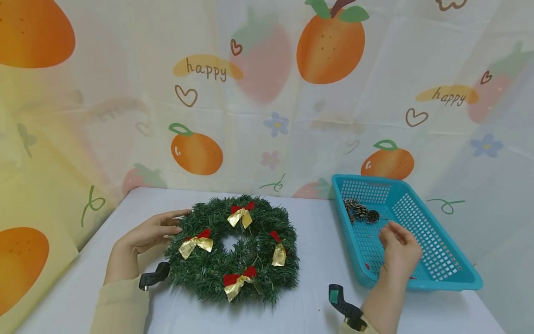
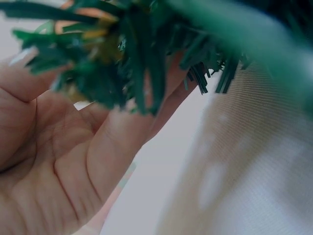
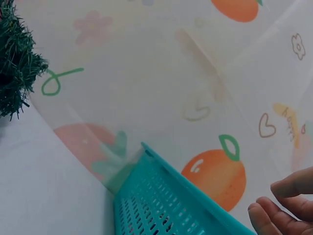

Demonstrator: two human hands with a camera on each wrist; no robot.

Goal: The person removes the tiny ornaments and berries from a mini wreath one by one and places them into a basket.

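A green artificial wreath lies on the white-covered table, with several red bows with gold tails spread round its ring. One bow sits at the top and another at the bottom. My left hand holds the wreath's left edge; in the left wrist view, green sprigs lie between thumb and fingers. Above the blue basket, my right hand hangs with bent fingers. Its fingers show a gap with nothing in it in the right wrist view.
Several pine cones lie at the basket's far left corner, and small red bits lie near its front. A printed curtain hangs behind the table. A black wrist mount sticks out from the right wrist.
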